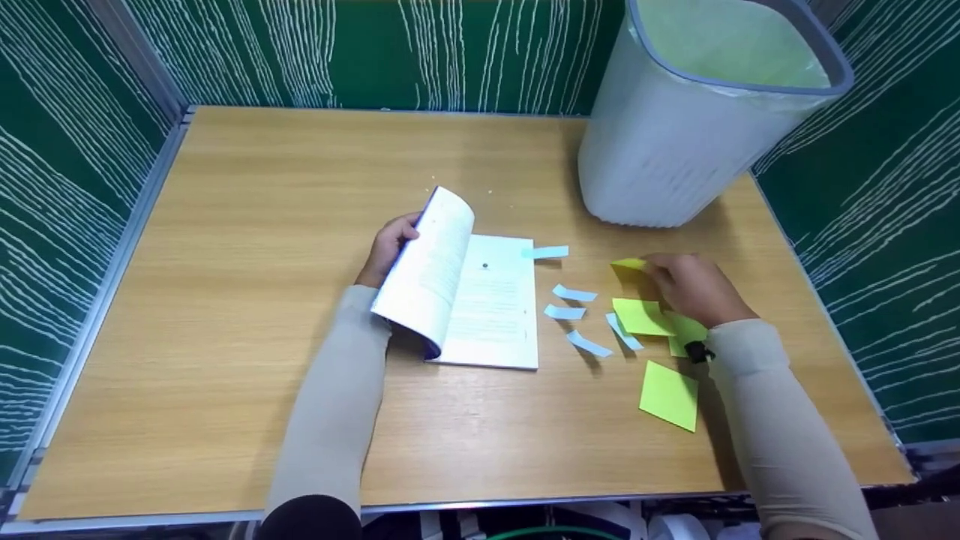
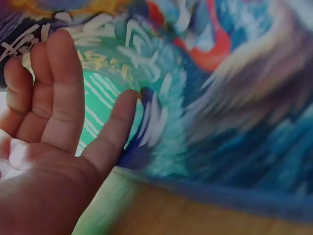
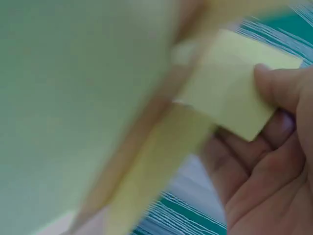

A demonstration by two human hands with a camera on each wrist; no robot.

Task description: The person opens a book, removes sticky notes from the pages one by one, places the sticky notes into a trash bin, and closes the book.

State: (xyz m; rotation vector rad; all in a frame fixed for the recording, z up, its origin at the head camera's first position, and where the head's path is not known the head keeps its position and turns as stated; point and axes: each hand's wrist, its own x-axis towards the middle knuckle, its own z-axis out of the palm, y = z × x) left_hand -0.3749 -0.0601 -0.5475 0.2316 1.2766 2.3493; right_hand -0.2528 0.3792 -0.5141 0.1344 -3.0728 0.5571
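Note:
A book (image 1: 491,315) lies on the table with its front part lifted and curling over to the left. At the left edge of those raised pages, my left hand (image 1: 390,247) holds on; in the left wrist view the colourful illustrated cover (image 2: 234,112) faces the camera beside that hand. One blue sticky strip (image 1: 551,253) sticks out from the right page edge. Right of the book, my right hand (image 1: 697,285) pinches a yellow sticky note (image 3: 230,83) between thumb and fingers. Below that hand lie more yellow notes (image 1: 643,317), partly overlapping.
Several loose blue strips (image 1: 575,292) lie between the book and the yellow notes. A separate yellow note (image 1: 669,396) is nearer the front edge. At the back right of the wooden table (image 1: 247,247) stands a lined waste bin (image 1: 667,142). Green, white-streaked walls enclose the table.

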